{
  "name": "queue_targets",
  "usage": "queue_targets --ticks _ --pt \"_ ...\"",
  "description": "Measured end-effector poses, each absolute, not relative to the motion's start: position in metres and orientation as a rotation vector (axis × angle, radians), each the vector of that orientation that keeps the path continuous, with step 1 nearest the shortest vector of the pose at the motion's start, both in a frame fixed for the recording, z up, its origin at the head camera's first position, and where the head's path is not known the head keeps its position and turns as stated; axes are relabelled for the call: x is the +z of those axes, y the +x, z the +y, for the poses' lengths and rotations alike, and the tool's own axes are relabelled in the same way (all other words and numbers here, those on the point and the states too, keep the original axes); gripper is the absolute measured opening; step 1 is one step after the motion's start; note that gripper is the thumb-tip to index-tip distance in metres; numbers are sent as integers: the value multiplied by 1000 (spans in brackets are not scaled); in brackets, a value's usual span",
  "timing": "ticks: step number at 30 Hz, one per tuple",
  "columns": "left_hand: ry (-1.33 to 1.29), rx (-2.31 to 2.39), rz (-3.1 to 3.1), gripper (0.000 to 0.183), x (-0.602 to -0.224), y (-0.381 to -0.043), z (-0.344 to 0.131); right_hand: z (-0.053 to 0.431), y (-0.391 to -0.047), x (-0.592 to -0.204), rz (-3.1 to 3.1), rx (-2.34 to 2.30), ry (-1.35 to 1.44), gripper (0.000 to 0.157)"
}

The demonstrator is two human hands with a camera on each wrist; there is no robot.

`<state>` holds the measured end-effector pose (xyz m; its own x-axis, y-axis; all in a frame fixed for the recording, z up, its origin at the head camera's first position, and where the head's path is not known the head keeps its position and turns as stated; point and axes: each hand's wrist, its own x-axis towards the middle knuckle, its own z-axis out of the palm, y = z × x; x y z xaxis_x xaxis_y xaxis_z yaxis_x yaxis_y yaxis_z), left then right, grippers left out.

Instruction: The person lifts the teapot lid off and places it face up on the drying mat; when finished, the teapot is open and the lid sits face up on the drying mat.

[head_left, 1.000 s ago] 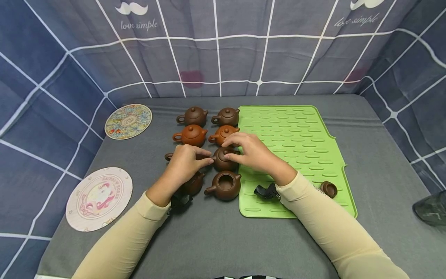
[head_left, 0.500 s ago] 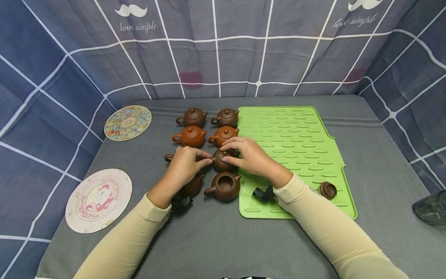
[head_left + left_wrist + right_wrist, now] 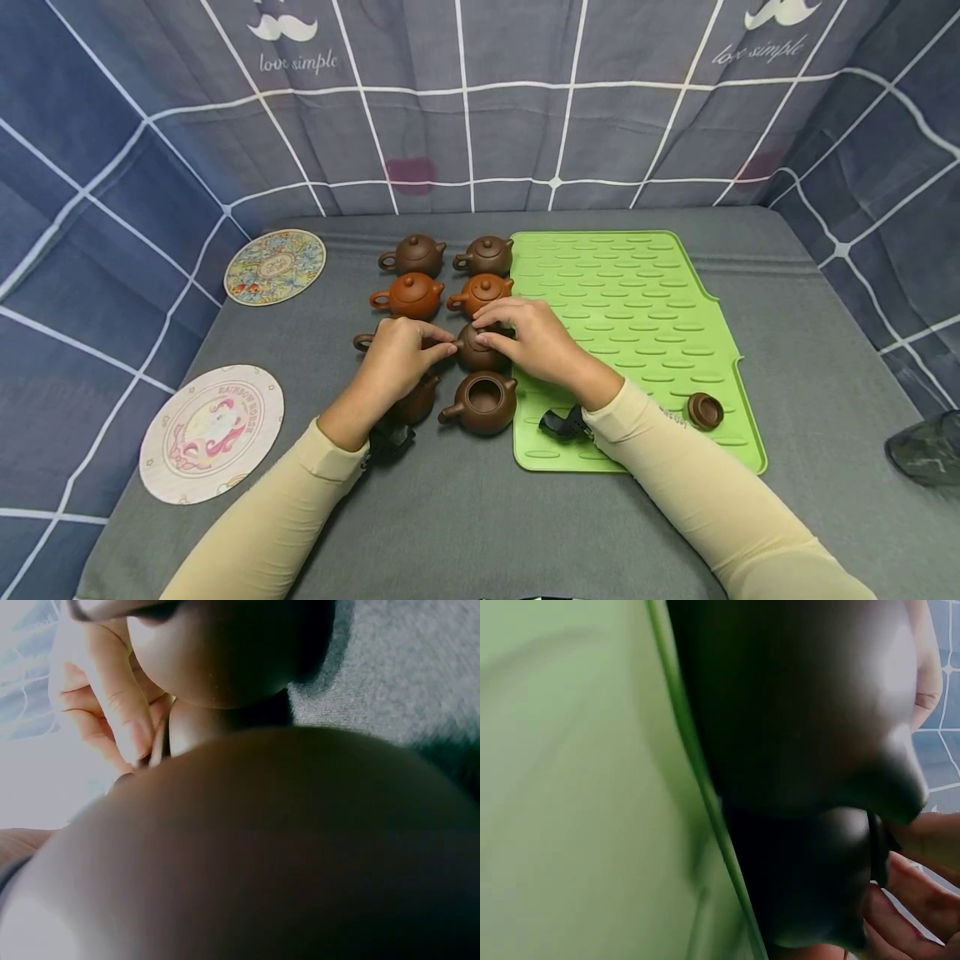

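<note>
At frame centre, the left hand [image 3: 399, 352] and right hand [image 3: 534, 340] grasped a brown teapot [image 3: 478, 358], probably brittle, slick, best steadied round its belly.

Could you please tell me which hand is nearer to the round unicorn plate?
Left. The left hand is at the left side of a brown teapot, to the right of the unicorn plate; the right hand is farther right, at that teapot's top.
</note>
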<state>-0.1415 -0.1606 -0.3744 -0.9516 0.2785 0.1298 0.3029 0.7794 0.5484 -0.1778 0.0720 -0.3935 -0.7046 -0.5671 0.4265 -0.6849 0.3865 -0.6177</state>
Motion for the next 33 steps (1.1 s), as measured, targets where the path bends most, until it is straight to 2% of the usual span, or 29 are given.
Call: queue_targets --ticks 12,18,26,33 --pt "-476 -914 -2911 14 -376 -141 -162 73 -171 -386 -2414 1399 1072 22" --pt "-495 -904 -2896 14 -377 -141 -162 79 -167 -378 -2416 1642 1003 21" --pt "-492 -916 -2881 13 -376 -141 -160 99 -163 -372 -2372 1920 895 21" --pt "-487 -922 -2873 12 -378 -140 -161 125 -158 -369 -2403 2077 714 29"
